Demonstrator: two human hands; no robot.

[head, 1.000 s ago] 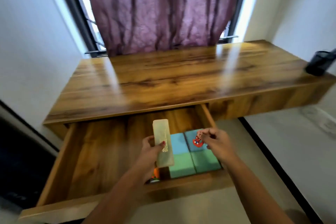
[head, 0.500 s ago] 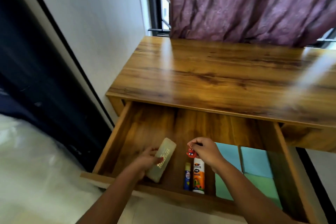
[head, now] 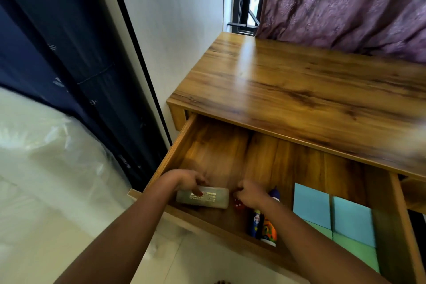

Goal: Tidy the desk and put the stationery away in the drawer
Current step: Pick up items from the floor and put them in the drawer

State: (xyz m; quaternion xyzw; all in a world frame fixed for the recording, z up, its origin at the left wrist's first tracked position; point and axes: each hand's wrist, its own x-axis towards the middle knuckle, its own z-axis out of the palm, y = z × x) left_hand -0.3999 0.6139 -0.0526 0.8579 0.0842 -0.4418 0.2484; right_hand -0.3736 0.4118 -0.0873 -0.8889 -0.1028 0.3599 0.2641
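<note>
The wooden drawer (head: 177, 143) is pulled out from under the desk (head: 299, 90). My left hand (head: 184, 180) grips a translucent rectangular pencil case (head: 207, 197), which lies flat on the drawer floor near the front left corner. Just to its right, my right hand (head: 252, 195) has its fingers curled over a small red object (head: 239, 205) that is low on the drawer floor. I cannot see whether the red object rests on the wood.
Two glue tubes, one blue (head: 254, 223) and one orange and white (head: 269, 232), lie against the drawer front beside my right wrist. Blue and green sticky note pads (head: 311, 205) fill the drawer's right part. A white wall and a dark curtain stand left of the desk.
My view swung left and down. My left hand turned the pencil case flat and lowered it to the drawer floor. My right hand brought the red object down beside it.
</note>
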